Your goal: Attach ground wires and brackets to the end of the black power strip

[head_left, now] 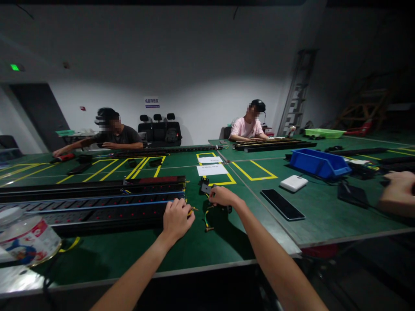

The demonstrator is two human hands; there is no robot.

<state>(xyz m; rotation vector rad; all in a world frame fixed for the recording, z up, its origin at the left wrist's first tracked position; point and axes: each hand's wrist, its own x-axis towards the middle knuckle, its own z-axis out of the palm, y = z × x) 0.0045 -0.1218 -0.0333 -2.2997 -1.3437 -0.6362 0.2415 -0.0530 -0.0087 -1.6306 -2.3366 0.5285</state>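
At the near left edge of the green tabletop [191, 250], a clear plastic jar [30, 242] with a printed label stands beside a short yellow strap [69, 246]. Just beyond it, a long black bar [129, 213] lies lengthwise from the left toward the middle. It is flat and dark, dotted with small red spots, with thin blue lines running along it and yellow wire ends [192, 211] poking out at its right end. The left hand [177, 219] rests over that end, its fingers bent; whether they pinch a wire I cannot tell.

To the right, a short green-and-yellow wire [206, 221] lies loose on the tabletop. Just past it, the right hand [223, 196] reaches in with curled fingers at the edge of a small grey plate [205, 188], flat and squarish with a dark spot; the view is too dim to tell if they grip it. Small black parts lie under and around that hand.

Farther right are a dark phone [282, 204], a white box [293, 183] and a blue tray [319, 163]. Beyond the plate, white paper sheets [212, 169] lie near yellow tape lines. Across the tabletop, two people in caps sit at work, with black chairs [158, 129] behind.
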